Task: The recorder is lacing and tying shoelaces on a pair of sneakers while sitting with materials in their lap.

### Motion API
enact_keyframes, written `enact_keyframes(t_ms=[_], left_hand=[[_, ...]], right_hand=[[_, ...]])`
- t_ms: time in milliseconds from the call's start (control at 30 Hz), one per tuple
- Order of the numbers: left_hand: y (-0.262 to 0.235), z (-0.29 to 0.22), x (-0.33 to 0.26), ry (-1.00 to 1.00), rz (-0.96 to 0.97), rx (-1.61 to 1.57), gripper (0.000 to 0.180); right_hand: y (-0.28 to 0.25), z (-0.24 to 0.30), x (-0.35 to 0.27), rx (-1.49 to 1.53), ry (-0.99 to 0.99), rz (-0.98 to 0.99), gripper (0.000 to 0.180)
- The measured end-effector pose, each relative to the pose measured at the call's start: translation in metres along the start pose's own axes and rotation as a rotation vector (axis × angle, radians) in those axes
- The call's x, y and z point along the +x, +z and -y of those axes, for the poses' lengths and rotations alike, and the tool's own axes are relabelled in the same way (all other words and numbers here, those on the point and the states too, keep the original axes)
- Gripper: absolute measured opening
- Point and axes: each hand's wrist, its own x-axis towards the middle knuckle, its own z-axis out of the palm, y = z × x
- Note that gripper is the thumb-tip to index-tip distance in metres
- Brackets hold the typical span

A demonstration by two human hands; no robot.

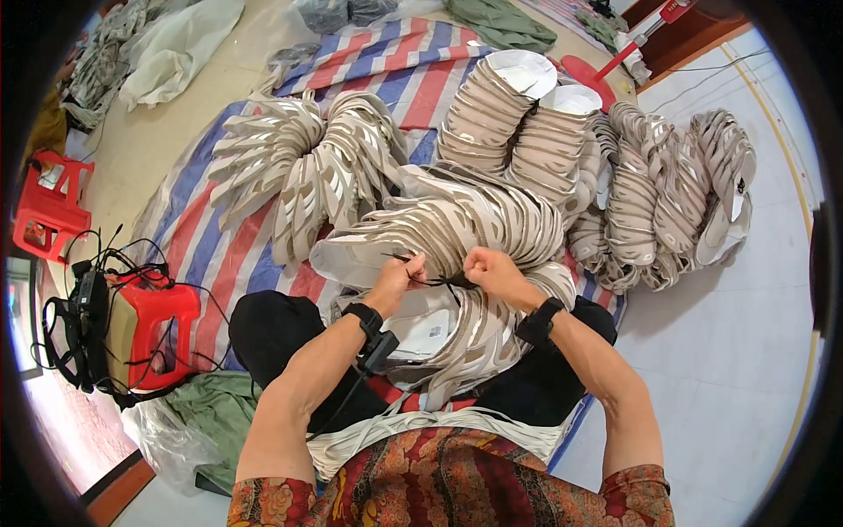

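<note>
Between my hands a thin black cord (pixel 435 283) runs over a bundle of nested beige shoe uppers (pixel 492 215). My left hand (pixel 400 281) pinches the cord, and a loose end sticks out past its fingertips. Closed into a fist, my right hand (pixel 496 274) grips the cord's other side, though its fingers partly hide it. The bundle lies on its side in front of me, with a pale sole-shaped piece (pixel 341 262) facing left. Beneath it, between my knees, is another stack of uppers (pixel 483 329) with a white inner face showing.
More upper bundles lie beyond: a fanned pair (pixel 320 162), two upright stacks (pixel 481 114) and twisted ones (pixel 654 193) at right. They rest on a striped sheet (pixel 189 263). At left, a red stool (pixel 171 329) bears black cables (pixel 88 307). White strips (pixel 509 430) cross my lap.
</note>
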Motion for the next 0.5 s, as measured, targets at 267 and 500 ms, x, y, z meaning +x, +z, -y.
enact_keyframes(t_ms=[267,500], left_hand=[[-0.005,0.0,-0.006,0.077,-0.008,0.175,0.026],[-0.011,0.006,0.004,0.05,-0.027,0.257,0.023]], right_hand=[[-0.003,-0.016,0.002,0.122,0.011,-0.014,0.005],[-0.001,-0.027,0.004,0.091,-0.092,-0.081,0.009]])
